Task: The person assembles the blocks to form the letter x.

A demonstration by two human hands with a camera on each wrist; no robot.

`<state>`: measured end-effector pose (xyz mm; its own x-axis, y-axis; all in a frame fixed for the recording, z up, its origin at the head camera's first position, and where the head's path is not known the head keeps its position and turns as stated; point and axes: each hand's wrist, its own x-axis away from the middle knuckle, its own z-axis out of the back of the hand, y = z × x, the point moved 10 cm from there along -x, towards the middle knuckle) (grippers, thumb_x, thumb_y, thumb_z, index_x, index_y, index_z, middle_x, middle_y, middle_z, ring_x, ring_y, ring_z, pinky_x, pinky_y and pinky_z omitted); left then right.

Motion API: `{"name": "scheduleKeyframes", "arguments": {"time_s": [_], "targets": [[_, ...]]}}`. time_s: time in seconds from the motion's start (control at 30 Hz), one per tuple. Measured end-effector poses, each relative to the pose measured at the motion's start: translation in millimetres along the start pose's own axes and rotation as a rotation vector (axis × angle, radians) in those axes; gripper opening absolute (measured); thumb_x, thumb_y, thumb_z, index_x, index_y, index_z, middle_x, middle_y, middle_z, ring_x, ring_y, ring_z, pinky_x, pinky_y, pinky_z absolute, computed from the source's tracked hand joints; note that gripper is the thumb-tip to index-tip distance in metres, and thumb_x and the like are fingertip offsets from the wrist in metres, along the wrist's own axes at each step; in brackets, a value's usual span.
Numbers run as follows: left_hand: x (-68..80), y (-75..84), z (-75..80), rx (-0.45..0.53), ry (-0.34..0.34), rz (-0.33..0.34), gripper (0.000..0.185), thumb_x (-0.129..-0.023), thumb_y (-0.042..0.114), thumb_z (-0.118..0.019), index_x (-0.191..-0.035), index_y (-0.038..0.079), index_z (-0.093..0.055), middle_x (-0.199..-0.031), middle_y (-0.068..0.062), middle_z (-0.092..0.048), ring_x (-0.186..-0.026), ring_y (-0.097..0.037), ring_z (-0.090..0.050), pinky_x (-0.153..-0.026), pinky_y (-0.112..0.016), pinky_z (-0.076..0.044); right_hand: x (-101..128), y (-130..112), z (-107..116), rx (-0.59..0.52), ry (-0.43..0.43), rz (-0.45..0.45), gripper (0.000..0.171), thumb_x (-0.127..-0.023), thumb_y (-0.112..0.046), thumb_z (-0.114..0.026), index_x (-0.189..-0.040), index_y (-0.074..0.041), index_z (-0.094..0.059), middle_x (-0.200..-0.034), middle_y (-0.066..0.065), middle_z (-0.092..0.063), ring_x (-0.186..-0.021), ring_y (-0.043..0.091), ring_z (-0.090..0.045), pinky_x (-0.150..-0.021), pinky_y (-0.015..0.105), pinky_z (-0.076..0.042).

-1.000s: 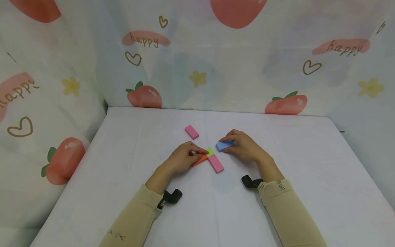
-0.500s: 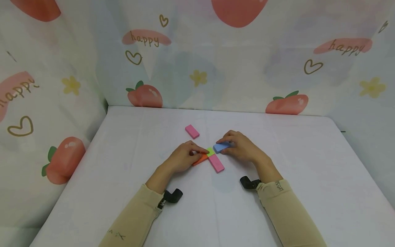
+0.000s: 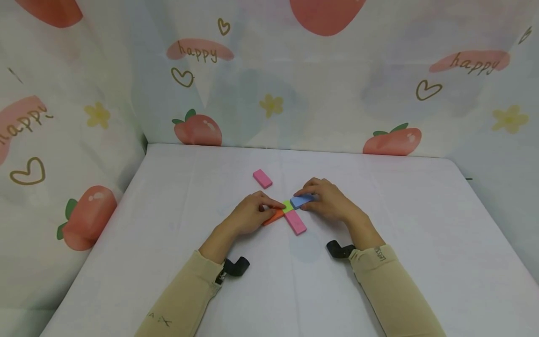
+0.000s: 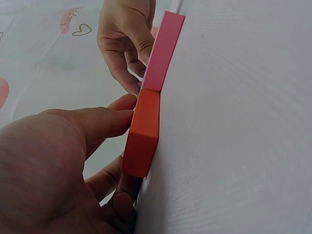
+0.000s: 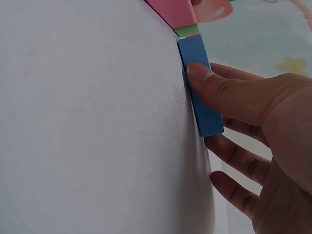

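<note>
While we hold both hands at the middle of the table, the scene runs as follows, largest thing first.

Table (image 3: 168, 262): a white cloth-covered top with strawberry-print curtains round three sides; all the blocks lie flat on it.
Left hand (image 3: 248, 217): we grasp the orange block (image 3: 274, 216), thumb and fingers curled along its sides, as the left wrist view shows; it lies flat and slanted, its far end at the green piece.
Right hand (image 3: 328, 200): we pinch the blue block (image 3: 301, 201), the thumb pressed on one long side and fingers on the other, its near end just touching the green piece.
Pink block (image 3: 295, 223): flat, running toward us from the green piece, no hand on it.
Second pink block (image 3: 263, 179): alone farther back, well apart from the cluster.
Green piece (image 3: 287, 206): the small hub where the others meet.
Progress: we judge three arms of a cross to be at the hub; the far pink block seems left to bring in.
Containers: we see none in any view.
</note>
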<state>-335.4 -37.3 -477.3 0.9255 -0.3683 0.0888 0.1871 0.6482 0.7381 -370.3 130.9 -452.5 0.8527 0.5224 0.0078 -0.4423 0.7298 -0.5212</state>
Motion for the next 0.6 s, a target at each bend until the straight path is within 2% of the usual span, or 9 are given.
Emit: {"name": "scheduleKeyframes", "arguments": {"time_s": [0.6], "targets": [[-0.6, -0.6, 0.0, 0.006, -0.004, -0.001, 0.024, -0.094, 0.029, -0.062, -0.109, 0.045, -0.071, -0.097, 0.008, -0.055, -0.085, -0.015, -0.052, -0.068, -0.030, -0.045, -1.9, -0.1, -3.8, 0.043, -0.002, -0.030, 0.031, -0.083, -0.030, -0.076, -0.114, -0.032, -0.072, -0.117, -0.004, -0.057, -0.111, 0.020, -0.047, -0.092, 0.044, -0.035]]}}
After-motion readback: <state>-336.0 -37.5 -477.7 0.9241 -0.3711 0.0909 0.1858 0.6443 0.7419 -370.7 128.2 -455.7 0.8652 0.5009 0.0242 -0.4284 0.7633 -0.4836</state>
